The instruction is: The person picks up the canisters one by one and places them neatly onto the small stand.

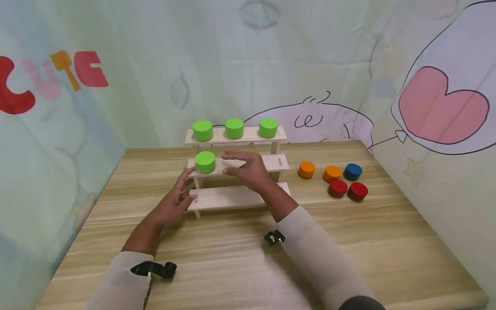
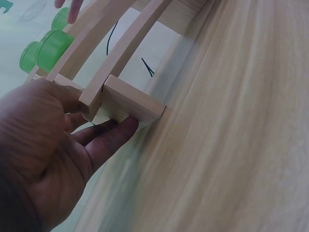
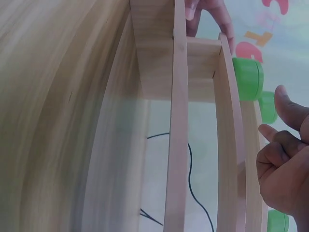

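In the head view, a three-step wooden stand [image 1: 228, 197] holds three green discs on its top step, among them a middle disc [image 1: 234, 128]. Another green disc [image 1: 205, 162] lies at the left of the middle step. My left hand [image 1: 173, 203] rests against the stand's left end; in the left wrist view, its fingers [image 2: 108, 145] touch the side panel. Just right of the middle-step disc is my right hand [image 1: 249, 171], above that step. Its thumb and index finger are spread with nothing between them; the right wrist view shows its other fingers [image 3: 273, 154] curled.
Right of the stand lie two orange discs [image 1: 306, 169], a blue disc [image 1: 353, 172] and two red discs [image 1: 357, 191] on the wooden table [image 1: 217, 262]. A printed curtain [image 1: 155, 86] hangs behind and along both sides.
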{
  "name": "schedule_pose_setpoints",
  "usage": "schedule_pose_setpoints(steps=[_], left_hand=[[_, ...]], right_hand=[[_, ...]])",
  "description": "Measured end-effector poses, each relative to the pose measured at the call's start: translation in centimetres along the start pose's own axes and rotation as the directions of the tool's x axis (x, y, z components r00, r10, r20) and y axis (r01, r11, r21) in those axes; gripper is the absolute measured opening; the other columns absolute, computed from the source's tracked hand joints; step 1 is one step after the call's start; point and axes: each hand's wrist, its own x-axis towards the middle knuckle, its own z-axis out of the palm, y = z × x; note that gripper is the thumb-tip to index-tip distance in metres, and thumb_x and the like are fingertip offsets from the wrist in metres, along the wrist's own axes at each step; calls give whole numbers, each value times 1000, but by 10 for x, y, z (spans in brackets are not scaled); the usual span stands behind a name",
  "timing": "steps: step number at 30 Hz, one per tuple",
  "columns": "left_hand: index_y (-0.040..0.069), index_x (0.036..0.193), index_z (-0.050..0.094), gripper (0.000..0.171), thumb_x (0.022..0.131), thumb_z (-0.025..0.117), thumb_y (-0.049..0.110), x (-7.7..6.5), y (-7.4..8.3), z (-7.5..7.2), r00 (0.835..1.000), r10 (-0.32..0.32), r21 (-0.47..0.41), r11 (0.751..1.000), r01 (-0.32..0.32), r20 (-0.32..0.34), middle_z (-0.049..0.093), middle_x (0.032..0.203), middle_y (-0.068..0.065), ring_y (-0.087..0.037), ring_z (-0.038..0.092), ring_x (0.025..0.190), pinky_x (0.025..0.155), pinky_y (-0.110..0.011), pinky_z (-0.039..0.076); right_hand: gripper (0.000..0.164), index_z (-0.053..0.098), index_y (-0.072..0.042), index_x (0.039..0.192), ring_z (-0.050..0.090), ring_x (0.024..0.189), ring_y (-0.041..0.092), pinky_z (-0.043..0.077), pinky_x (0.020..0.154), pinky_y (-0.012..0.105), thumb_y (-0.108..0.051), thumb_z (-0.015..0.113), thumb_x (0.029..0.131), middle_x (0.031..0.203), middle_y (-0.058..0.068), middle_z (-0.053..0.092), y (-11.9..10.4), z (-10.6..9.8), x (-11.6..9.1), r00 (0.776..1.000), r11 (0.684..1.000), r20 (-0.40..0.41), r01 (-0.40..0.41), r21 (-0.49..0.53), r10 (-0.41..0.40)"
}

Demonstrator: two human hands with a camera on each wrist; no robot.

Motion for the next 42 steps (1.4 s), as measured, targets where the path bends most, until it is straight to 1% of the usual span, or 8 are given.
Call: schedule_pose_setpoints(steps=[5,12,16,21,25,33,37,42], left_hand=[[32,176,2,84,114,50,2,0,-1,-1,1000,8,0,1000,-8,-1,16,178,-35,-60,43,153,110,-43,56],[31,176,3,82,114,50,3,1,-1,1,1000,-1,12,1000,1,-4,16,178,-35,-60,42,154,113,-65,52],[35,175,3,82,115,49,5,3,-1,1,1000,-13,14,1000,13,-4,16,179,-33,-59,41,155,114,-69,49],[39,175,2,82,115,49,7,2,-1,0,1000,-24,8,1000,24,3,13,181,-31,-59,37,157,115,-70,49],[38,175,0,84,115,50,9,0,0,0,1000,-21,16,1000,21,6,12,180,-31,-61,34,158,114,-71,49],[38,175,0,84,115,51,8,-1,0,0,1000,-22,10,1000,22,3,13,180,-32,-62,34,158,115,-71,49],[38,176,0,84,115,50,8,-1,0,0,1000,-15,17,1000,15,3,13,180,-32,-62,33,158,115,-71,49],[38,176,0,84,115,50,8,-1,0,0,1000,-11,21,1000,11,3,13,180,-32,-62,35,157,113,-71,50]], right_hand=[[41,80,-8,130,67,142,26,63,78,22,-9,89,90,150,10,70,4,-14,-7,1000,1000,-3,-22,-10,22],[42,79,-7,132,65,144,27,61,76,20,-8,89,91,151,9,69,7,-36,-17,999,999,-3,-37,-17,37],[42,79,-3,131,67,142,29,62,75,20,-5,88,90,150,11,70,10,-48,-24,999,999,-18,-29,-13,29],[41,78,0,132,67,142,32,68,89,33,-2,86,92,151,14,69,16,-59,-33,999,999,-21,-28,-15,28],[40,77,1,132,66,143,32,64,101,46,-1,85,92,152,13,68,18,-66,-40,998,999,-27,-48,-3,48],[43,75,2,134,66,142,34,64,102,48,1,84,92,153,13,68,19,-82,-52,997,997,-36,-68,30,69],[45,76,-2,135,67,141,33,66,99,46,-5,86,92,152,11,69,22,-91,-59,997,997,-44,-72,-39,70],[43,77,-2,135,64,145,33,66,85,28,-5,86,92,151,12,69,28,-103,-70,997,996,-57,-64,-63,60]])
